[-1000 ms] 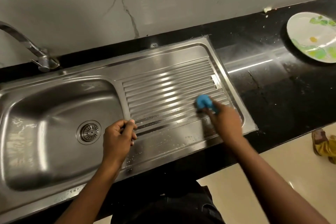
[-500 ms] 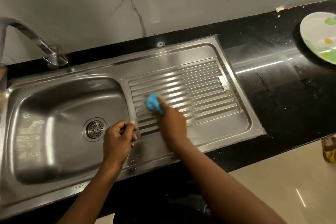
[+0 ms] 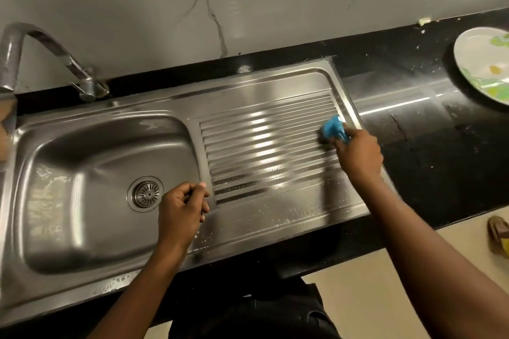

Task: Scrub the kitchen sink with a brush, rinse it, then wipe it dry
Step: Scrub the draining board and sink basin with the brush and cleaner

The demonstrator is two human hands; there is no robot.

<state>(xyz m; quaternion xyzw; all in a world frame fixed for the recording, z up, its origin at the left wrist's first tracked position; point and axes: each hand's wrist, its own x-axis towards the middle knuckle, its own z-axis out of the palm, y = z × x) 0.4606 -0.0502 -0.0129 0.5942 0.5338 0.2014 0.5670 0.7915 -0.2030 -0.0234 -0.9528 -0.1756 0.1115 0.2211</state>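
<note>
A stainless steel sink (image 3: 82,231) with a ribbed drainboard (image 3: 264,146) is set in a black counter. My right hand (image 3: 358,154) grips a blue brush (image 3: 334,129) and presses it on the far right end of the drainboard ribs. My left hand (image 3: 181,209) rests as a loose fist on the ridge between basin and drainboard, close to the drain (image 3: 145,193), holding nothing. Soapy drops lie along the sink's front rim.
A curved tap (image 3: 55,58) stands at the back left over the basin. A white plate with green pattern (image 3: 484,63) lies on the black counter (image 3: 440,151) at far right. A marble wall runs behind. Tiled floor and a sandal (image 3: 500,237) show at lower right.
My right hand has swept the blue brush from the left side of the drainboard across to its far right end. My left hand has stayed in place.
</note>
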